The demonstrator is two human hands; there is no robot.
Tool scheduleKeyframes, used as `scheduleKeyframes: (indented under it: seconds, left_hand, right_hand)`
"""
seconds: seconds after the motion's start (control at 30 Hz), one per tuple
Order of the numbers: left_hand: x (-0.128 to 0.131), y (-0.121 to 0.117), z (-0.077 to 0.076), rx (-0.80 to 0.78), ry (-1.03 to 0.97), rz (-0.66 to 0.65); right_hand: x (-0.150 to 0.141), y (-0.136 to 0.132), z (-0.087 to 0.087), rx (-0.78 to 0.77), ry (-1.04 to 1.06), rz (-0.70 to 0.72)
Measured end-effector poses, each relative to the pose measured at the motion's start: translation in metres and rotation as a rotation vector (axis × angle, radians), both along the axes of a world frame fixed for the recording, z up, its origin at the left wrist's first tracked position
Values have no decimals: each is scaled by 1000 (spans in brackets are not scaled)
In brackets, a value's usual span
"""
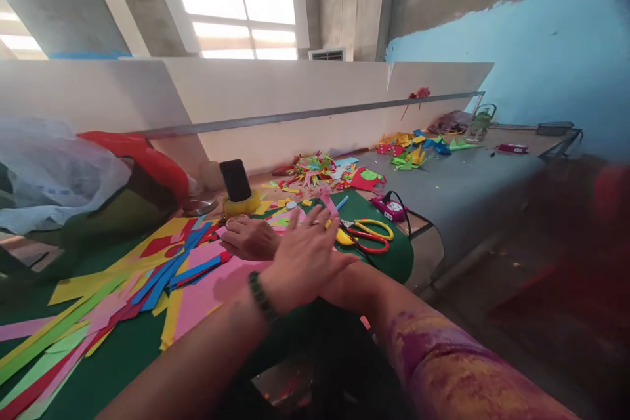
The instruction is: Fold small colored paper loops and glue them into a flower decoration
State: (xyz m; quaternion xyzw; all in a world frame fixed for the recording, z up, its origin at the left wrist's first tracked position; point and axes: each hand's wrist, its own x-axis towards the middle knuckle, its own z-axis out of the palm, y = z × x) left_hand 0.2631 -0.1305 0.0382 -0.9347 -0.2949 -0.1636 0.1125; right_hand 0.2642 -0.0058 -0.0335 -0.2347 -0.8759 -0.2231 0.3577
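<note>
My arms cross over the table. My left hand (310, 252), a dark beaded bracelet at its wrist, lies across my right wrist with its fingers spread and nothing in it. Beyond it to the left is my right hand (250, 238), low over the papers with its fingers curled; what they hold, if anything, is hidden. Beside my left hand lie scissors (377, 231) with yellow and red handles. Pink paper (204, 295) spreads under and in front of the hands. Blue paper strips (170, 267) and a green strip (79, 315) lie to the left.
A phone (236, 180) leans upright on a yellow tape roll (242, 203). Beyond the green cloth (401, 259) are a magenta device (388, 208) with a black cable and a paper scrap pile (312, 167). Folded paper shapes (408, 147) sit farther right; a plastic bag (54, 170) is left.
</note>
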Motion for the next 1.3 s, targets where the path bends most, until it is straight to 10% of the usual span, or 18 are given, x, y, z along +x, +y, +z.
scheduleKeyframes:
  seconds: [0.2,0.37,0.77,0.9,1.07,1.3]
  left_hand:
    - [96,-49,-20,-614,481,-342]
    - [100,-97,-23,-795,193,-996]
    - [94,-56,-32,-443,251,-266]
    - [112,-62,-27,-584,473,-465]
    - [114,-77,-33,-562,260,-663]
    - [113,-67,-42,-589,251,-470]
  right_hand:
    - [-6,-10,7,-18,-212,-29]
    - [-2,-17,14,-12,-294,-66]
    - [-11,-19,11,25,-335,-4]
    - [-10,-18,7,34,-348,10]
    - [-13,-21,7,35,-336,41]
    - [-13,-26,10,16,-330,27]
